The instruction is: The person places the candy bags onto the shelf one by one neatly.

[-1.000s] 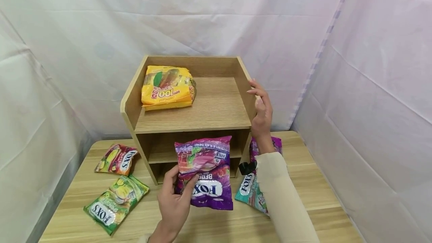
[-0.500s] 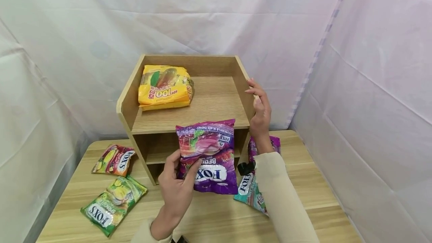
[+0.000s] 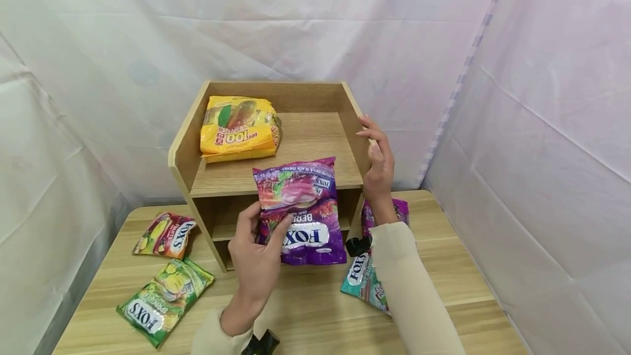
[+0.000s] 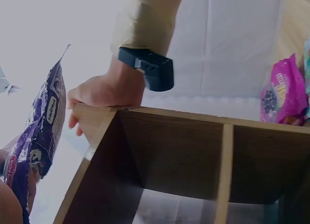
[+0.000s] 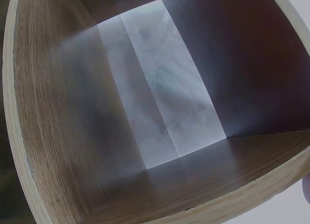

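Left hand [image 3: 253, 262] pinches a purple FOX'S berry bag [image 3: 305, 201]; right hand [image 3: 379, 166] grips the right side of the wooden shelf unit [image 3: 189, 149].
I see the bag before the top tier [image 3: 313, 136]; I judge this a carrying step, calling for it raised clear of the edge.
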Motion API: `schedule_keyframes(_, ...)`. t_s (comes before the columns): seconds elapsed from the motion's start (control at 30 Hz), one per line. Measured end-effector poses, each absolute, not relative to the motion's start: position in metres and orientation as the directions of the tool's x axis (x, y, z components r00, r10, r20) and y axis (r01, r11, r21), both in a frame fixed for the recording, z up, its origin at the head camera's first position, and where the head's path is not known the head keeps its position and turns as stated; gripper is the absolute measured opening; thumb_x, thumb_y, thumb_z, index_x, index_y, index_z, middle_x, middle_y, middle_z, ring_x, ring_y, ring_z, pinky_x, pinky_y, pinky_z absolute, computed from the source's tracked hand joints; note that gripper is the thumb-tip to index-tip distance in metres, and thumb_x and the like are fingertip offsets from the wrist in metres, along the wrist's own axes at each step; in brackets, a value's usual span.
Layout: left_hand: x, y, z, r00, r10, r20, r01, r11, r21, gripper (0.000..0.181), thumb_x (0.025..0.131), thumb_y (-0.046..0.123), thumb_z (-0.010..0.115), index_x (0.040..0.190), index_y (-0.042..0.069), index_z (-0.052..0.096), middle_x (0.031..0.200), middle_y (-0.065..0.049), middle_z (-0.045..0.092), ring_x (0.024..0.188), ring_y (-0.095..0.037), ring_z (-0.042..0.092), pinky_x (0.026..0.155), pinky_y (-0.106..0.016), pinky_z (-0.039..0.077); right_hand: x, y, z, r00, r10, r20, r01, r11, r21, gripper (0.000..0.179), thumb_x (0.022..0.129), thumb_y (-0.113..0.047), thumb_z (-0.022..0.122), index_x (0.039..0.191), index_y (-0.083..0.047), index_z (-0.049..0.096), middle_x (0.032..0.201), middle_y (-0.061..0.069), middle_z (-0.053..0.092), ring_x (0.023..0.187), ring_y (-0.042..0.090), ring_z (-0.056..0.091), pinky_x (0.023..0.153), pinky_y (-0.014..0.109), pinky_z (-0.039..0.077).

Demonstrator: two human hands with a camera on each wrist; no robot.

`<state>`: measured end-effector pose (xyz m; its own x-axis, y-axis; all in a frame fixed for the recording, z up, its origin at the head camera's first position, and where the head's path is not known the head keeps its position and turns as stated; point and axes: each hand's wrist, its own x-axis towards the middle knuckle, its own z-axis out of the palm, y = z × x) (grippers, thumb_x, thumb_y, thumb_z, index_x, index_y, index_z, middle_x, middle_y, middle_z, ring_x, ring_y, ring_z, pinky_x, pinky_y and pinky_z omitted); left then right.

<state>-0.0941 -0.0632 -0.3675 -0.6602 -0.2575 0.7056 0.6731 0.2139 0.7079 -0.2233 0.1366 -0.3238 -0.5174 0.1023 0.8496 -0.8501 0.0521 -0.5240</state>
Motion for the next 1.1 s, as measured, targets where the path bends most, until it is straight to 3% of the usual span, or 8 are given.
schedule_keyframes(0.17, -0.102, -0.060, -0.358, -0.692, -0.273, 0.669, 0.637, 0.205, 0.743, 0.044, 0.083, 0.001, 0.073, 0.122, 0.001, 0.056, 0.111, -0.008, 0.067, 0.092, -0.019, 0.066, 0.071, -0.021, 0.055, -0.213, 0.134, -0.316, -0.537, 0.099, 0.838, -0.837, 0.061, -0.543, 0.033, 0.088, -0.004, 0.028, 0.103, 0.018, 0.048, 0.129, 0.039, 0.043, 0.136, 0.032, 0.034, 0.113, 0.045, 0.021)
schedule_keyframes(0.47, -0.103, -0.049, -0.325, -0.660, -0.292, 0.692, 0.651, 0.239, 0.721, 0.039, 0.078, -0.010, 0.073, 0.112, -0.015, 0.055, 0.103, -0.023, 0.067, 0.089, -0.026, 0.067, 0.073, -0.019, 0.054, -0.213, 0.133, -0.314, -0.536, 0.094, 0.839, -0.837, 0.073, -0.543, 0.033, 0.088, -0.004, 0.028, 0.103, 0.018, 0.048, 0.129, 0.039, 0.042, 0.136, 0.031, 0.033, 0.113, 0.045, 0.020)
schedule_keyframes(0.8, -0.121, -0.048, -0.336, -0.670, -0.304, 0.677, 0.621, 0.269, 0.736, 0.038, 0.078, 0.000, 0.077, 0.112, -0.008, 0.060, 0.091, -0.016, 0.070, 0.077, -0.020, 0.067, 0.065, -0.016, 0.052, -0.210, 0.133, -0.315, -0.555, 0.089, 0.827, -0.822, 0.094, -0.562, 0.033, 0.088, -0.003, 0.028, 0.104, 0.016, 0.049, 0.131, 0.037, 0.042, 0.135, 0.042, 0.030, 0.112, 0.046, 0.021)
schedule_keyframes(0.97, -0.120, -0.045, -0.325, -0.673, -0.326, 0.664, 0.615, 0.251, 0.747, 0.038, 0.081, -0.003, 0.074, 0.114, -0.010, 0.059, 0.086, -0.019, 0.069, 0.067, -0.020, 0.063, 0.057, -0.015, 0.049, -0.210, 0.133, -0.315, -0.564, 0.092, 0.821, -0.815, 0.100, -0.571, 0.033, 0.088, -0.004, 0.028, 0.105, 0.016, 0.049, 0.132, 0.036, 0.043, 0.136, 0.034, 0.032, 0.112, 0.046, 0.020)
schedule_keyframes(1.1, -0.123, -0.045, -0.328, -0.682, -0.331, 0.652, 0.619, 0.214, 0.756, 0.040, 0.084, -0.002, 0.072, 0.120, -0.008, 0.056, 0.080, -0.018, 0.068, 0.055, -0.014, 0.053, 0.045, -0.017, 0.040, -0.209, 0.133, -0.314, -0.564, 0.095, 0.820, -0.813, 0.110, -0.572, 0.033, 0.088, -0.004, 0.028, 0.105, 0.015, 0.049, 0.132, 0.035, 0.043, 0.136, 0.030, 0.033, 0.113, 0.045, 0.020)
